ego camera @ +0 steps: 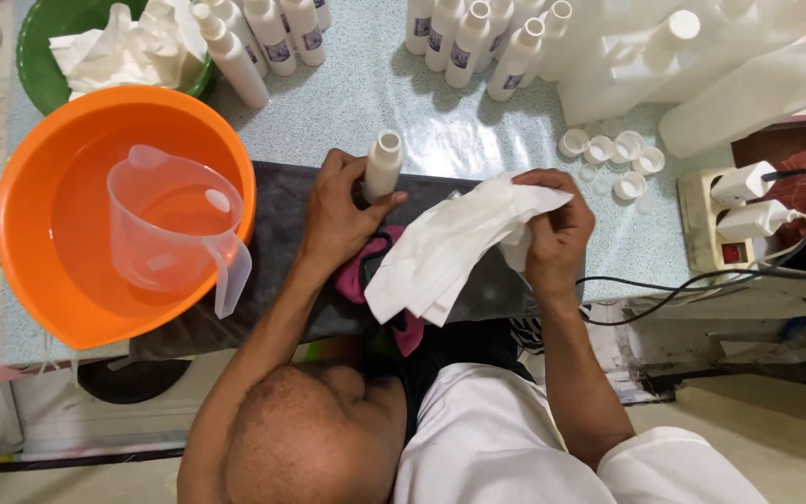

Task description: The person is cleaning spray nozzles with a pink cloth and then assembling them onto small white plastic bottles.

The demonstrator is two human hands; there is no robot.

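Both hands sit near the middle of the frame, over a dark mat (272,243) that lies on a pale speckled table (403,103); from my seat I read the left hand (338,224) as wrapped around the lower part of a small white bottle (384,163), thumb across its front, the bottle standing upright with its open neck toward the top of the frame; the right hand (557,233) is closed in a pinch on a white cloth (454,247), fingers curled over its upper right corner; the cloth hangs down and to the left in loose folds, its lower edge over a pink rag (354,278) that peeks out below the left hand. I cannot tell whether the cloth touches the bottle; the two are just beside each other.

Left of the hands an orange basin (30,233) holds a clear plastic measuring jug (174,224), tilted on its side; in the upper left a green bowl (39,56) holds crumpled white cloths (118,47); labelled white bottles (277,37) stand in a cluster beside the bowl, and a second cluster of them (478,42) stands at top centre; large white jerrycans (701,65) lie at the upper right, with loose white caps (608,154) just below them; a power strip (725,219) with white plugs sits at the right edge.
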